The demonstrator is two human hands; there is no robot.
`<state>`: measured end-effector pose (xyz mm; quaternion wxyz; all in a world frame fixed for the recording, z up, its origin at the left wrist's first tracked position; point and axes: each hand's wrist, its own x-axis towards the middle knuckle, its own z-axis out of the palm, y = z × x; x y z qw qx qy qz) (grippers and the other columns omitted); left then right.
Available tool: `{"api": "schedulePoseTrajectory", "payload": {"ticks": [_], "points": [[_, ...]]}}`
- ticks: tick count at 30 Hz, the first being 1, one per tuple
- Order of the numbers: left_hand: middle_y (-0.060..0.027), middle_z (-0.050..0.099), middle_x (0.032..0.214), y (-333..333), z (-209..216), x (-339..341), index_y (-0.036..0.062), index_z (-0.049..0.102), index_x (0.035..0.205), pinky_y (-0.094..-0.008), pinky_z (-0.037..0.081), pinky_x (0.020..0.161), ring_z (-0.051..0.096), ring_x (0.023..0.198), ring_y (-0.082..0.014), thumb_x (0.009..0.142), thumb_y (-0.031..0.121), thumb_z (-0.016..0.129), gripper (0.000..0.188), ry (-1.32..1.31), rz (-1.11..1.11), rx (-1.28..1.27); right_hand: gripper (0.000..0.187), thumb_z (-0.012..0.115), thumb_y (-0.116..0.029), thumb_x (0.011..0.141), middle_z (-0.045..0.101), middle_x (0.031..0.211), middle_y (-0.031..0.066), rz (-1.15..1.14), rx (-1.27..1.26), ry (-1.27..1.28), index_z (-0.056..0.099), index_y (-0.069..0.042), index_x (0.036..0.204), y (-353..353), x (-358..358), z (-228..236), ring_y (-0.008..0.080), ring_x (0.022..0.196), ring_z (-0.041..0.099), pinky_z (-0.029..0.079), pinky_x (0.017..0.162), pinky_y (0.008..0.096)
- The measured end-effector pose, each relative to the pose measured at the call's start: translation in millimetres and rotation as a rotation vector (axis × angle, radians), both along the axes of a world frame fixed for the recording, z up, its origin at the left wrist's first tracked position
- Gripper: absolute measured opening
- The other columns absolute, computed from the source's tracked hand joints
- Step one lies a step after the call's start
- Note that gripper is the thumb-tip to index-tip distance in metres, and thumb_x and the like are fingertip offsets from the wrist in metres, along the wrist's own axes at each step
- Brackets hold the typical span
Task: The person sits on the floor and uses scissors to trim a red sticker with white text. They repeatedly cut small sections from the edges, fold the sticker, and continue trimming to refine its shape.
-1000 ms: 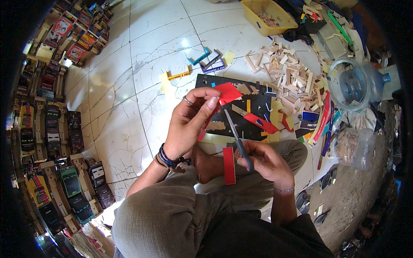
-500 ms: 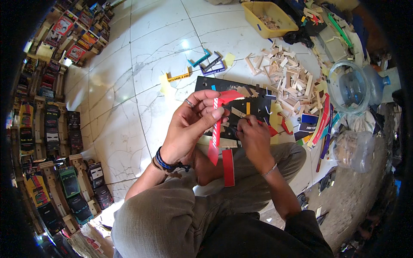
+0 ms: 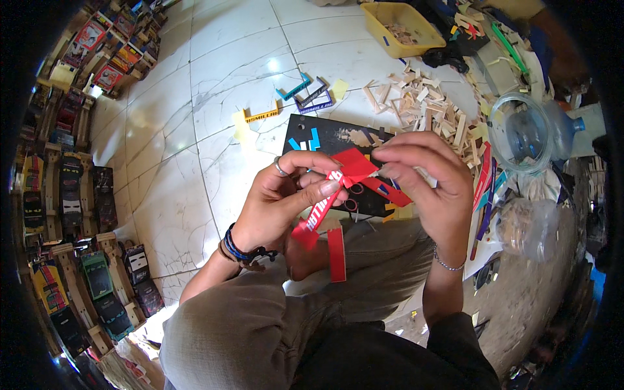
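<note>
A red printed strip [image 3: 318, 211] with white lettering is pinched between the thumb and fingers of my left hand [image 3: 279, 188]. Its upper end widens into a plain red flap [image 3: 354, 162] folded over to the right. My right hand [image 3: 432, 179] has its thumb and fingertips closed at the right edge of this flap; exactly what lies between them is partly hidden. Beneath both hands is a black board [image 3: 302, 133] bearing light blue scraps [image 3: 314, 138] and another red piece [image 3: 393, 194]. Lower down, a red rectangular piece [image 3: 337, 253] rests near my legs.
Several coloured printed frames [image 3: 315, 97] lie on the tiles beyond the board. A heap of small wooden sticks [image 3: 432, 104] spreads at the right, below a yellow basin [image 3: 390, 45]. A clear plastic jug [image 3: 523, 133] stands farther right. Racks of printed items [image 3: 68, 188] line the left.
My right hand has risen from the board to the flap's right edge. My left hand keeps the strip, now more slanted, its lower end swung left.
</note>
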<state>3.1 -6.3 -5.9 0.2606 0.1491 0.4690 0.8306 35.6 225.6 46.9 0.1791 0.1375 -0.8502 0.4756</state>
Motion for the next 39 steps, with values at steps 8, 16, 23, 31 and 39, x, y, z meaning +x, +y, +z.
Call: {"api": "schedulePoseTrajectory", "payload": {"ticks": [8, 16, 23, 31, 39], "points": [[-0.0135, 0.067, 0.103, 0.1, 0.7, 1.5, 0.003, 0.045, 0.12, -0.0345, 0.063, 0.08, 0.07, 0.093, -0.0211, 0.097, -0.002, 0.062, 0.029, -0.058, -0.006, 0.006, 0.023, 0.081, -0.011, 0.076, 0.074, 0.091, 0.0029, 0.107, 0.327, -0.012, 0.079, -0.012, 0.099, -9.9, 1.0, 5.6, 0.0162, 0.083, 0.067, 0.044, 0.081, 0.03], [-0.0143, 0.068, 0.103, 2.6, -3.2, 1.1, 0.003, 0.046, 0.119, -0.0335, 0.061, 0.085, 0.071, 0.094, -0.0215, 0.097, 0.0, 0.062, 0.028, -0.111, -0.031, 0.022, 0.026, 0.075, -0.014, 0.082, 0.071, 0.102, -0.0004, 0.092, 0.597, 0.172, 0.074, -0.011, 0.107, -10.5, 14.1, 5.2, 0.0144, 0.083, 0.066, 0.044, 0.079, 0.0352], [-0.0139, 0.07, 0.105, 4.6, -6.8, 1.1, 0.0043, 0.048, 0.119, -0.032, 0.059, 0.085, 0.072, 0.094, -0.0217, 0.098, 0.002, 0.063, 0.026, -0.225, -0.09, 0.043, 0.029, 0.073, -0.013, 0.084, 0.069, 0.106, 0.0044, 0.051, 0.731, 0.225, 0.069, -0.006, 0.112, -16.0, 23.6, -1.6, 0.0162, 0.082, 0.065, 0.044, 0.081, 0.0366], [-0.0138, 0.07, 0.108, 5.1, -6.1, 2.0, 0.0068, 0.046, 0.127, -0.0296, 0.061, 0.082, 0.071, 0.097, -0.0198, 0.098, 0.003, 0.061, 0.033, -0.323, -0.148, 0.075, 0.026, 0.079, -0.007, 0.079, 0.066, 0.09, 0.0008, -0.04, 0.604, 0.157, 0.067, -0.01, 0.102, -24.8, 23.5, -12.0, 0.0174, 0.082, 0.064, 0.043, 0.082, 0.0362], [-0.0158, 0.068, 0.114, 3.5, -8.6, 0.9, 0.0084, 0.044, 0.134, -0.0309, 0.062, 0.084, 0.071, 0.099, -0.0209, 0.1, 0.004, 0.059, 0.037, -0.397, -0.19, 0.084, 0.024, 0.078, -0.01, 0.081, 0.063, 0.089, 0.0008, -0.061, 0.549, 0.132, 0.065, -0.011, 0.102, -26.4, 23.5, -19.9, 0.0189, 0.083, 0.062, 0.041, 0.084, 0.0366]]}}
